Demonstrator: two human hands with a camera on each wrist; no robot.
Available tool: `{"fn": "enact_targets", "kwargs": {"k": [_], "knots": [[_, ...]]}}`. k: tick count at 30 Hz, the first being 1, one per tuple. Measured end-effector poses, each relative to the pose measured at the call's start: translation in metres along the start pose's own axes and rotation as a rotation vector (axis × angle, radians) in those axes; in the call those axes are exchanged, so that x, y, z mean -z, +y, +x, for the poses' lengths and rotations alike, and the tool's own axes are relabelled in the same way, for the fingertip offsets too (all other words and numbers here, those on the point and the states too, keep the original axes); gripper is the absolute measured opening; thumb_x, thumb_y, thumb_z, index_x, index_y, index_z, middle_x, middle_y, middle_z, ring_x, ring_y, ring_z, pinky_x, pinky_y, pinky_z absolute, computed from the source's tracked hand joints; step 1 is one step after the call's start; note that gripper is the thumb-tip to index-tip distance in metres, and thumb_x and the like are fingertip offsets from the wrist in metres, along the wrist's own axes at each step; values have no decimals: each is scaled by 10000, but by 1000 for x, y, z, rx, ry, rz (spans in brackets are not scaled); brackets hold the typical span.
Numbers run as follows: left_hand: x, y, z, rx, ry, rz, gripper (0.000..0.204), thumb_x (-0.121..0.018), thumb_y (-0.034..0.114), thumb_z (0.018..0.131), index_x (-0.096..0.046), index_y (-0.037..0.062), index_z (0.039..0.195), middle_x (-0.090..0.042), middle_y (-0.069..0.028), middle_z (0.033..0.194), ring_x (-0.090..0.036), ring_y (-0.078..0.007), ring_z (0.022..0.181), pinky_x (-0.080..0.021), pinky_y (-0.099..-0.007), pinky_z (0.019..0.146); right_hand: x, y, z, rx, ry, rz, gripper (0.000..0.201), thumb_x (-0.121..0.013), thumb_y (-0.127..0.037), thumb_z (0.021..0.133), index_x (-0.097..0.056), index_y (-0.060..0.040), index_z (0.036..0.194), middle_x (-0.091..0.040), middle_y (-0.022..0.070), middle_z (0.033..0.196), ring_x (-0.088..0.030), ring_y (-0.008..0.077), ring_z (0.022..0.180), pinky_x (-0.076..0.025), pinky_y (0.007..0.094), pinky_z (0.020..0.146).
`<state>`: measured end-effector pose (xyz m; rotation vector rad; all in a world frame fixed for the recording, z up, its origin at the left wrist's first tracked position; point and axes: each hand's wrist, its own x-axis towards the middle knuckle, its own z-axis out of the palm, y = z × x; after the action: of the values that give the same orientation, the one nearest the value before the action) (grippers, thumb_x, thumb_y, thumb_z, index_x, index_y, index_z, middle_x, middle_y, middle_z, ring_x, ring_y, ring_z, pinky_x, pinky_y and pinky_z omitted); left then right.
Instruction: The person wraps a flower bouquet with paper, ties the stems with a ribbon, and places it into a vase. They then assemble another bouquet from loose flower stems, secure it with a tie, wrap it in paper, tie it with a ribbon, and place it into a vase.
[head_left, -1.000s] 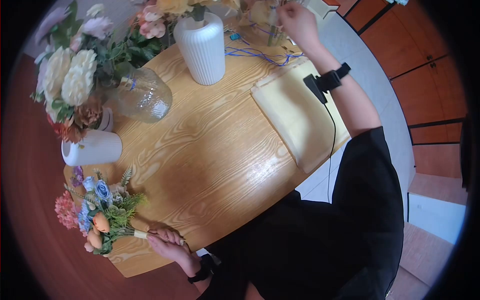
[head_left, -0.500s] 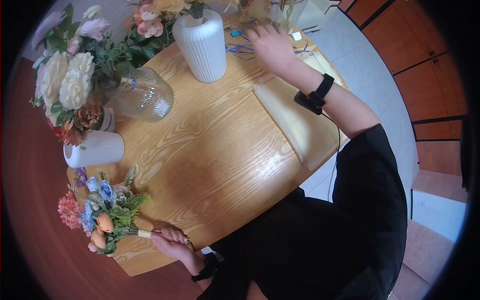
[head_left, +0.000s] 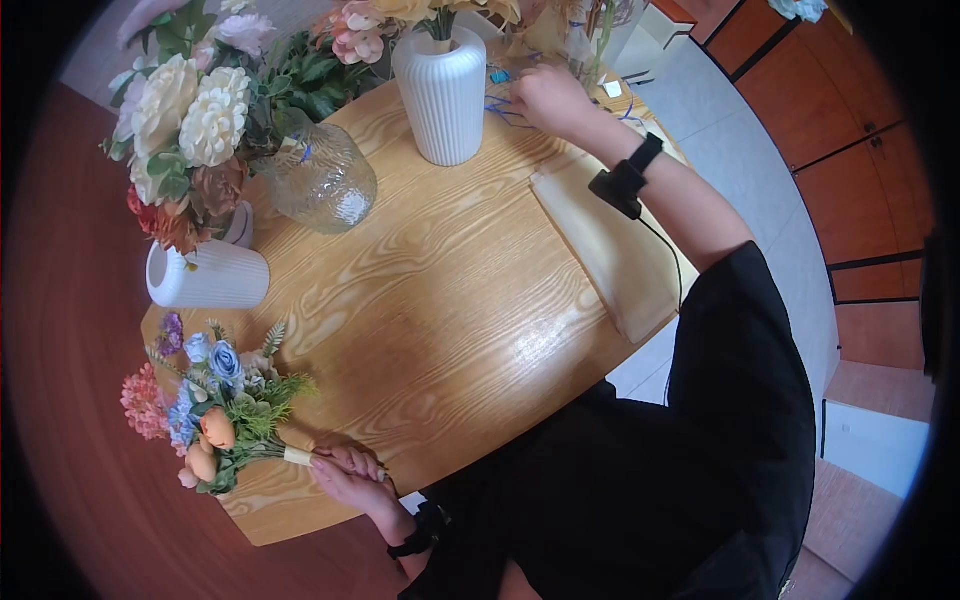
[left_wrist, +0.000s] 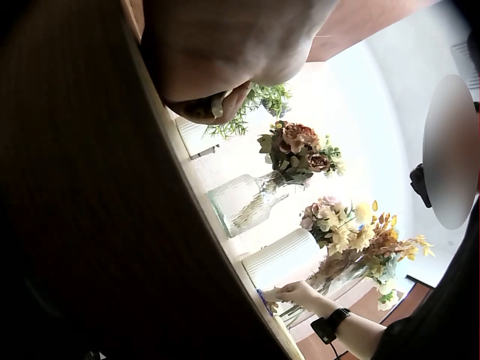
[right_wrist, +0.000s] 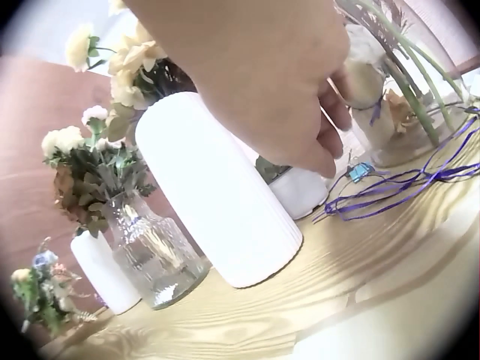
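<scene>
My left hand (head_left: pixel 350 480) grips the wrapped stems of a small bouquet (head_left: pixel 225 365), which lies at the table's near left edge. Pale tape (head_left: pixel 298 456) circles its stems just beyond the fingers. My right hand (head_left: pixel 555 100) is stretched to the far right, low over the table, its fingers bent downward. Close below its fingertips in the right wrist view lie tangled purple-blue ribbons (right_wrist: pixel 405 184) and a small teal piece (right_wrist: pixel 360 172). Whether the right fingers pinch anything, I cannot tell.
A white ribbed vase (head_left: pixel 442 105) with flowers stands left of the right hand. Further left are a textured glass vase (head_left: pixel 325 185) with a large bouquet and a white vase (head_left: pixel 215 275) on its side. Yellowish paper sheets (head_left: pixel 600 255) lie under the right forearm.
My right hand has come down from the glass at the far right toward the ribbons, its fingers now more bent. The left hand still holds the bouquet; the head view has shifted slightly.
</scene>
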<state>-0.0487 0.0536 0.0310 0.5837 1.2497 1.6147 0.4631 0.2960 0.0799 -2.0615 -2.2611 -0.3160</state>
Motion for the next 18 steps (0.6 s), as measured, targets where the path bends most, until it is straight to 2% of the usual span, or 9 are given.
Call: {"fn": "enact_targets", "kwargs": {"k": [3, 4, 6, 10, 12, 13, 15, 16, 18], "knots": [[-4, 1, -1, -2, 30, -10, 268, -409, 336, 1068, -469, 86, 993, -387, 9, 647, -283, -48, 443, -227, -197, 341, -19, 2, 6, -9, 64, 34, 133, -644, -199, 820, -723, -92, 827, -676, 128, 949, -641, 326, 958, -514, 438, 841], [-3, 1, -1, -7, 3, -25, 263, -413, 334, 1067, -472, 86, 1000, -388, 8, 648, -283, -49, 441, -224, -195, 338, -23, 3, 9, -9, 72, 36, 133, -644, -199, 820, -723, -92, 827, -676, 128, 949, -641, 326, 958, -514, 438, 841], [-2, 1, 0, -16, -28, -38, 258, -416, 331, 1066, -475, 87, 1007, -388, 8, 650, -284, -49, 440, -221, -194, 336, -21, 0, 8, -19, -62, 85, 155, -635, -203, 831, -717, -73, 850, -673, 133, 972, -636, 335, 971, -521, 439, 845], [-3, 1, -1, -9, -28, -56, 257, -425, 330, 1065, -473, 85, 1003, -394, 7, 651, -285, -50, 436, -220, -194, 332, -41, 11, 13, 53, -2, 11, 183, -610, -195, 860, -706, -39, 871, -691, 138, 927, -661, 346, 898, -537, 441, 798], [-5, 2, -2, -9, -17, -45, 257, -428, 332, 1064, -473, 86, 1001, -397, 7, 651, -286, -49, 435, -222, -194, 333, -16, 7, 17, -86, -21, 175, 182, -574, -151, 885, -682, -5, 890, -699, 137, 831, -682, 322, 773, -545, 435, 719], [-5, 3, -2, -1, -8, -43, 258, -430, 334, 1063, -475, 88, 1000, -399, 9, 650, -289, -49, 435, -223, -194, 334, -4, 11, 18, -86, -26, 174, 182, -574, -151, 885, -682, -5, 890, -699, 137, 831, -682, 322, 773, -545, 435, 719], [-4, 3, -2, 16, 1, -37, 258, -433, 336, 1062, -476, 90, 998, -402, 10, 650, -292, -49, 435, -224, -194, 335, 18, 28, 23, -201, -135, 638, 164, -572, -136, 886, -600, -13, 991, -662, 90, 774, -633, 217, 679, -497, 358, 627], [-3, 2, -2, 6, -16, -39, 260, -436, 340, 1061, -476, 92, 993, -403, 11, 649, -293, -50, 433, -224, -194, 336, 27, 34, 23, -204, -141, 637, 164, -572, -136, 886, -600, -13, 991, -662, 90, 774, -633, 217, 679, -497, 358, 627], [0, 1, -1, 4, -29, -43, 261, -439, 343, 1060, -476, 95, 988, -405, 13, 647, -293, -50, 431, -224, -194, 337, 48, 43, 22, -216, -149, 817, 165, -568, -117, 880, -573, -23, 1015, -611, 23, 719, -540, 116, 582, -440, 277, 544]]}}
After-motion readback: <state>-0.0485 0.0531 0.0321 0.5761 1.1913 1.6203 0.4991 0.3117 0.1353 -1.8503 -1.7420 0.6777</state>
